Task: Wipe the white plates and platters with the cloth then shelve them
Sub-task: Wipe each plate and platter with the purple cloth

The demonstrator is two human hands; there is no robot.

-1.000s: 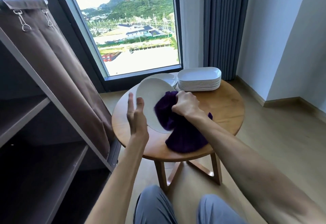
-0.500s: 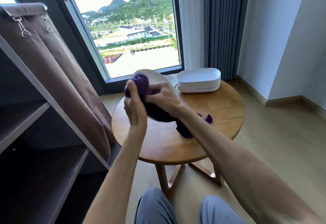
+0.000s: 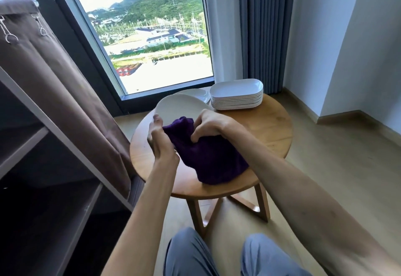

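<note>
Both bare forearms reach forward, hands close together. The left hand (image 3: 159, 140) is upright with fingers curled in a grip; the right hand (image 3: 209, 124) is palm down, fingers bent, pinching.

There is no text, label, brand, number or sign that can be read in this view.
</note>
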